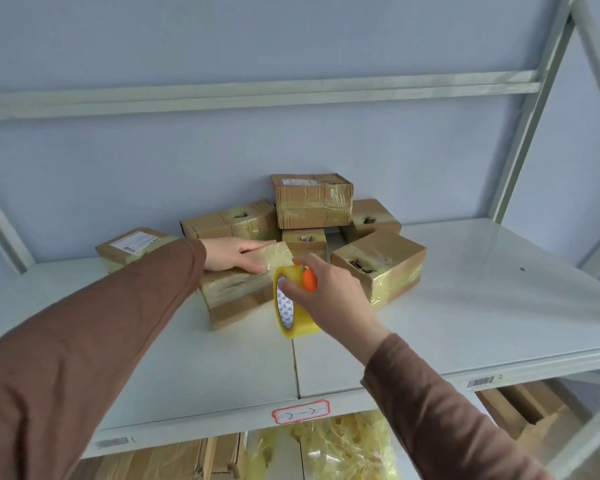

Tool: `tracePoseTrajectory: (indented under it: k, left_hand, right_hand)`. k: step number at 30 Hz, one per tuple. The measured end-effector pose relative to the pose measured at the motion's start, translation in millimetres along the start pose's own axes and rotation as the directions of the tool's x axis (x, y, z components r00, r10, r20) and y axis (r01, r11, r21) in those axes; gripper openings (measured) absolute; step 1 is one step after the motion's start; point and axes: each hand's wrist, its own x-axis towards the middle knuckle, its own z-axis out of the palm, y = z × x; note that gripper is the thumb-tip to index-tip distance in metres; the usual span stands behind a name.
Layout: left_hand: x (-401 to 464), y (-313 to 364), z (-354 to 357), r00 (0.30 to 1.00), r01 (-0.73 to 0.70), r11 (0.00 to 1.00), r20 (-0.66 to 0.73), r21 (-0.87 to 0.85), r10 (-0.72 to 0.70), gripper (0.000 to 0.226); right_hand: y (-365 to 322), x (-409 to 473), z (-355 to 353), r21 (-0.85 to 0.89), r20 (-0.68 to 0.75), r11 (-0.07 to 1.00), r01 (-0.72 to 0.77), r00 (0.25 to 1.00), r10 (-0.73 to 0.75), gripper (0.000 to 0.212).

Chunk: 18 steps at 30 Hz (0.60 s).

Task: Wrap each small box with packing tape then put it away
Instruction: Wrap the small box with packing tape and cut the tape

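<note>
The left hand (234, 258) lies flat on top of the small box (238, 294) near the front of the white shelf (465, 306), fingers straight and pressing the tape down. The right hand (323, 292) grips the roll of packing tape (286, 306) just beside the box's right end, fingers hooked through the core, an orange cutter (309, 279) at the roll's top. A short stretch of clear tape (274, 252) runs from the roll onto the lid.

The risk, as I judge it, is the strip — pulled at an angle it could wrinkle or fold on itself. If the left palm lifts early, the light box could drag toward the roll and bump the taped boxes (378, 265) stacked close behind.
</note>
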Motion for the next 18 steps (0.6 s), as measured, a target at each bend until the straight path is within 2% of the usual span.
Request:
tracePoseTrajectory:
  k: [2,5,7,9,11,13,15,18]
  left_hand:
    - [-2.3,-2.2,3.7,0.989,-0.019,0.993,-0.141,0.114,0.035,0.067]
    - [-8.1,-8.0,24.0,0.902,-0.072,0.958,-0.392,0.277,0.181,0.053]
    - [-10.9,-10.5,32.5,0.86,-0.078,0.914,-0.436,0.398,0.264,0.047]
    - [-11.9,-16.1,29.6,0.89,-0.024,0.835,-0.369,0.549,0.269,0.053]
    - [-12.5,-19.5,28.0,0.944,0.057,0.755,-0.282,0.654,0.173,0.088]
    - [-12.5,-20.3,32.6,0.968,0.137,0.739,-0.249,0.66,0.043,0.118]
    - [-11.4,-20.6,34.2,0.975,0.146,0.8,-0.222,0.581,-0.017,0.119]
    - [-12.4,-23.1,22.7,0.995,0.042,0.951,-0.102,0.308,-0.011,0.105]
  right_hand:
    - [-8.8,9.9,2.6,-0.073,0.042,0.997,0.022,0.999,-0.019,0.045]
    - [-16.1,20.6,9.9,-0.189,0.056,0.98,0.058,0.997,-0.048,0.04]
    - [-16.7,25.9,13.0,-0.244,0.069,0.967,0.068,0.996,-0.053,0.042]
    - [-15.8,30.4,14.0,-0.254,0.105,0.964,0.077,0.993,-0.051,0.047]
    - [-12.4,34.5,14.3,-0.276,0.193,0.957,0.087,0.981,-0.034,0.049]
    - [-8.6,33.2,18.2,-0.332,0.319,0.937,0.112,0.948,-0.001,0.052]
    - [-5.1,25.1,27.8,-0.328,0.385,0.936,0.124,0.923,0.013,0.062]
    - [-6.2,14.6,34.7,-0.268,0.352,0.958,0.106,0.936,-0.005,0.062]
